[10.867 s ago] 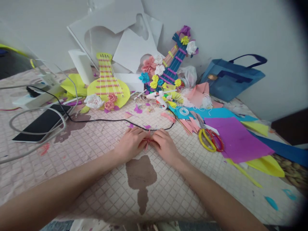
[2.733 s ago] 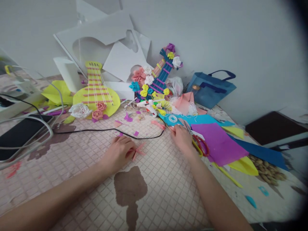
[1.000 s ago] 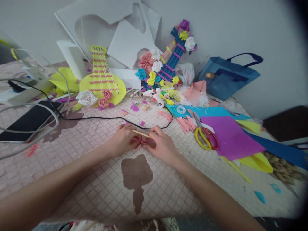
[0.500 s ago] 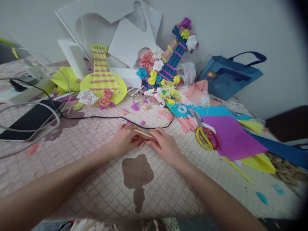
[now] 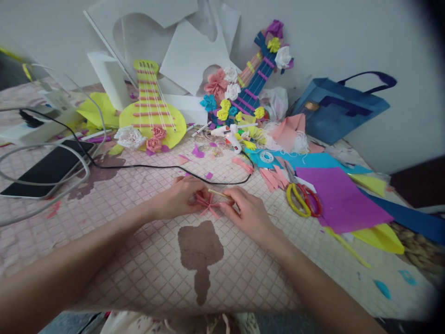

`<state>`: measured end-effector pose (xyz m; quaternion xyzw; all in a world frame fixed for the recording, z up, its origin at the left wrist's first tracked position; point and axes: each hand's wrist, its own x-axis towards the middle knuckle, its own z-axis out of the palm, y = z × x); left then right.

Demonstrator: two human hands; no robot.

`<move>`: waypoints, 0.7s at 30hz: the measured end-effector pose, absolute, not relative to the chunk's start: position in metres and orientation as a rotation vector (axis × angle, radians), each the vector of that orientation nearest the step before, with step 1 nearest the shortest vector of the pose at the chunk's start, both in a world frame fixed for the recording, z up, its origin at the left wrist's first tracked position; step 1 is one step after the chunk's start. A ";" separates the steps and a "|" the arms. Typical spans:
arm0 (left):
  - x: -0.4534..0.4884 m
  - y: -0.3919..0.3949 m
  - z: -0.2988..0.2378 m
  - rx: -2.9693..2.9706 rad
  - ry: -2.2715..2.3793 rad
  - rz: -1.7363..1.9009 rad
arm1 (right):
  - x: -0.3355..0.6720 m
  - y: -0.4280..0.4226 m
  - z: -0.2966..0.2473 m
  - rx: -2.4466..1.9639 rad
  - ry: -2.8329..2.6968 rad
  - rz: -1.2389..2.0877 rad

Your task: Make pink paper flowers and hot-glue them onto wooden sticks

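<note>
Between my two hands, just above the table, is a pink paper piece with narrow strips fanning out like a flower (image 5: 208,207). My left hand (image 5: 186,197) is closed, pinching its left side between thumb and fingers. A thin pale wooden stick (image 5: 218,193) runs across above the pink strips, its right end in the fingers of my right hand (image 5: 246,208), which is closed on it. The right thumb lies beside the strips; whether it also presses one cannot be told. Pink paper strips (image 5: 273,178) lie beyond my right hand, beside scissors with yellow and red handles (image 5: 304,199).
A white glue gun (image 5: 231,137) with a black cable (image 5: 156,166) lies at the back. Behind it stand a yellow paper guitar (image 5: 153,116) and a blue one with paper flowers (image 5: 259,83). Purple paper (image 5: 344,199) is at right, a dark tablet-like device (image 5: 45,169) at left.
The pink strips show more fully and spread wider between my hands. The stick has shifted slightly right with my right hand. The whole view has tilted a little.
</note>
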<state>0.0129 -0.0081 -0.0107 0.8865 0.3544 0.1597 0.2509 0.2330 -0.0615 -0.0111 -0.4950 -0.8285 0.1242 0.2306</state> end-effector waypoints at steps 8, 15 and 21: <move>0.014 -0.007 -0.005 2.409 0.911 0.416 | 0.222 -0.066 -0.016 -1.362 -2.407 0.283; 0.017 -0.009 -0.011 2.494 0.898 0.452 | 0.227 -0.058 -0.023 -1.387 -2.487 0.163; 0.018 -0.010 -0.014 2.493 0.954 0.470 | 0.229 -0.061 -0.011 -1.357 -2.375 0.191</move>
